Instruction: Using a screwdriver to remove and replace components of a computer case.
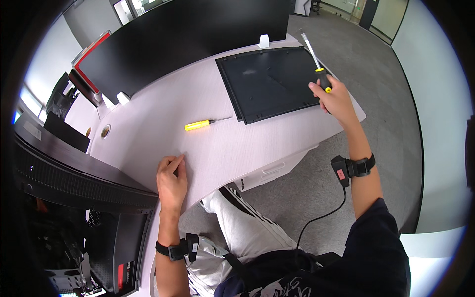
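Note:
My right hand (334, 98) grips the black-and-yellow handle of a screwdriver (313, 52), whose metal shaft points up and away. It is over the right edge of a flat black panel (272, 83), which looks like a computer case side panel. A second dark edge shows beneath that panel's left side. My left hand (172, 183) rests at the desk's near edge with its fingers curled together; nothing shows in it. Beyond it a smaller screwdriver (198, 125) with a yellow handle lies on the desk, its tip towards the panel.
On the pale desk (148, 118), an opened black computer case (126, 237) stands at the near left, its inside exposed. A black divider screen (193, 41) borders the far side. A drawer cabinet (274, 170) sits below. A cable (323, 217) hangs from my right wrist device.

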A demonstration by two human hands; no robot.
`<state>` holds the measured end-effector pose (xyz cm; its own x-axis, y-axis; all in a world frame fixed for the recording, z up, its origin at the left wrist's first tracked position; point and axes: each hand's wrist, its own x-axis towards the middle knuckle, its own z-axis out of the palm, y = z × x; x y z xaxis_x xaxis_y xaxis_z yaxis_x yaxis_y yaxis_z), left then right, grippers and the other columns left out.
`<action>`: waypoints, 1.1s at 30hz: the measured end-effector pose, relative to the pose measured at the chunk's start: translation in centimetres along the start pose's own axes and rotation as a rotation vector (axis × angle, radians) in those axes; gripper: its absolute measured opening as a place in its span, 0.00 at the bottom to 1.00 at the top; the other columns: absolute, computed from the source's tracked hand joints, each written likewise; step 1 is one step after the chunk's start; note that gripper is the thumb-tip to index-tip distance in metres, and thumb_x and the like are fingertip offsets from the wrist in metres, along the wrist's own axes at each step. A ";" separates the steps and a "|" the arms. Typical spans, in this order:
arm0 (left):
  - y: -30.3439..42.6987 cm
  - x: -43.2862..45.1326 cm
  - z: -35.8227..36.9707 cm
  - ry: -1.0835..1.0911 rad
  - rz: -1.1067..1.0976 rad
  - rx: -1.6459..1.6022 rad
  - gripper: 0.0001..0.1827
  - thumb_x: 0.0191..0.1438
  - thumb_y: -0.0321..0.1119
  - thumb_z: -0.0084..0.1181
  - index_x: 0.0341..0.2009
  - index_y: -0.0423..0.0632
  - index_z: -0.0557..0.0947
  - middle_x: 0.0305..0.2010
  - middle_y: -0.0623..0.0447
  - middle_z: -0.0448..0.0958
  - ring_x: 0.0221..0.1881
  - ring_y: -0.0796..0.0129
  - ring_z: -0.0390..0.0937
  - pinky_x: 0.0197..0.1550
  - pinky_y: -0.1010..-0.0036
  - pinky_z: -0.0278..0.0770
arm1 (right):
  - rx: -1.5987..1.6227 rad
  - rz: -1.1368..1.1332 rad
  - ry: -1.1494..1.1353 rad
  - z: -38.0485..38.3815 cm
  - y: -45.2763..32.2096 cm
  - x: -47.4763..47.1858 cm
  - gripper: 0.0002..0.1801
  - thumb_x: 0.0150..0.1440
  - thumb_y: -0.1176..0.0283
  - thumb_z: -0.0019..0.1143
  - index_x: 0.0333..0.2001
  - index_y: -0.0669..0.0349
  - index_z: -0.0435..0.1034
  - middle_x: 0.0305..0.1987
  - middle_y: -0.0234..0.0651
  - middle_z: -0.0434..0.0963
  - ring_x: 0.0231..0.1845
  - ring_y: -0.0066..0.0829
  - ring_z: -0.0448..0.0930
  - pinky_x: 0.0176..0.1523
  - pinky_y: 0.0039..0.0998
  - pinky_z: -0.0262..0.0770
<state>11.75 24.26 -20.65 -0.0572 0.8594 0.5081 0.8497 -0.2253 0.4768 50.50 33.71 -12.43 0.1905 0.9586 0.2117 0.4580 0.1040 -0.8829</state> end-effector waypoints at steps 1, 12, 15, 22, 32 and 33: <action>-0.1 0.2 0.0 -0.007 -0.013 -0.020 0.09 0.50 0.23 0.52 0.36 0.38 0.81 0.32 0.44 0.74 0.32 0.56 0.74 0.38 0.71 0.71 | 0.002 0.000 -0.006 0.4 0.6 1.0 0.13 0.50 0.65 0.59 0.26 0.59 0.64 0.15 0.26 0.67 0.12 0.17 0.67 0.17 0.21 0.61; -0.3 1.0 0.8 0.034 0.018 0.033 0.12 0.48 0.20 0.50 0.39 0.39 0.79 0.34 0.43 0.75 0.34 0.52 0.73 0.39 0.66 0.71 | -0.415 -0.086 -0.357 8.8 -0.2 5.2 0.12 0.44 0.64 0.63 0.30 0.57 0.71 0.26 0.36 0.76 0.30 0.33 0.78 0.36 0.32 0.70; -0.4 0.9 0.5 0.071 -0.054 -0.025 0.06 0.49 0.21 0.51 0.33 0.38 0.78 0.33 0.44 0.75 0.30 0.56 0.74 0.35 0.69 0.72 | -0.463 -0.041 -0.366 11.3 -1.1 5.0 0.12 0.44 0.65 0.63 0.31 0.56 0.72 0.28 0.34 0.77 0.33 0.33 0.79 0.39 0.32 0.72; -1.0 0.9 0.8 0.121 0.036 0.084 0.05 0.50 0.22 0.51 0.32 0.38 0.78 0.34 0.45 0.76 0.34 0.55 0.74 0.38 0.70 0.72 | -0.637 -0.104 -0.318 14.3 -1.6 4.8 0.12 0.44 0.65 0.63 0.32 0.55 0.72 0.32 0.36 0.79 0.37 0.37 0.79 0.42 0.35 0.73; -2.0 0.8 0.5 0.171 -0.218 -0.296 0.08 0.54 0.23 0.48 0.39 0.38 0.77 0.32 0.50 0.74 0.33 0.68 0.72 0.37 0.77 0.69 | 0.027 0.151 -0.380 13.0 -2.6 3.8 0.14 0.45 0.72 0.66 0.31 0.60 0.65 0.24 0.28 0.71 0.25 0.14 0.71 0.18 0.17 0.62; -2.2 0.8 0.5 0.212 -0.210 -0.313 0.08 0.54 0.23 0.48 0.40 0.38 0.76 0.32 0.51 0.74 0.32 0.71 0.70 0.36 0.78 0.69 | 0.022 0.149 -0.384 12.8 -2.9 3.1 0.14 0.45 0.72 0.66 0.31 0.60 0.65 0.24 0.28 0.71 0.25 0.14 0.71 0.18 0.17 0.62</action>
<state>10.12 25.63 -21.65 -0.3460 0.7955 0.4975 0.6100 -0.2122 0.7635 38.61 39.82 -14.59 -0.0865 0.9924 -0.0877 0.4305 -0.0422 -0.9016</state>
